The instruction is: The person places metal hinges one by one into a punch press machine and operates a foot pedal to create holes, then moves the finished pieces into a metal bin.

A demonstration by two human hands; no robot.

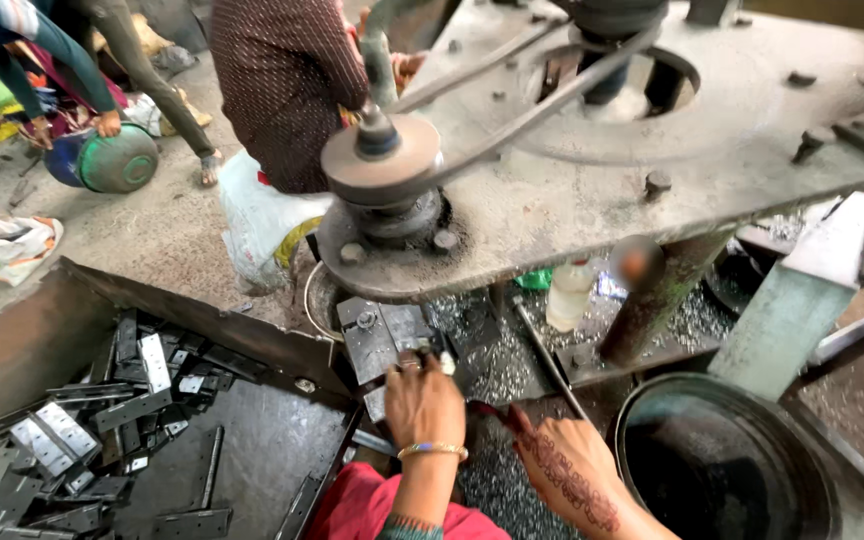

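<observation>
Both hands work under the big grey steel machine plate (592,190) with its pulley wheel (382,160) and dark drive belt (522,120). Left hand (422,400), wearing a beaded bangle on the wrist, reaches forward with fingers closed around a small flat metal piece (444,362) at the dark steel die block (382,335) beneath the pulley; the piece sits just at the block's right edge. Right hand (567,470), patterned with reddish-brown henna, lies low and to the right, fingers loosely curled and pointing toward the left hand (whether it grips anything, I cannot tell). Left of the hands, a large rusty sheet-metal tray (42,330) holds a heap of flat grey hinge plates (82,430). At the lower right stands a round black metal tub (732,460), touching the bed of bright metal shavings (512,360) that spreads around the block. A clear plastic bottle (569,292) stands among the shavings behind a dark round-topped lever handle (637,265). Beyond the machine sits another person in a dotted maroon top (282,80), and farther left a green metal bowl (117,160) rests on the concrete floor (152,230).
</observation>
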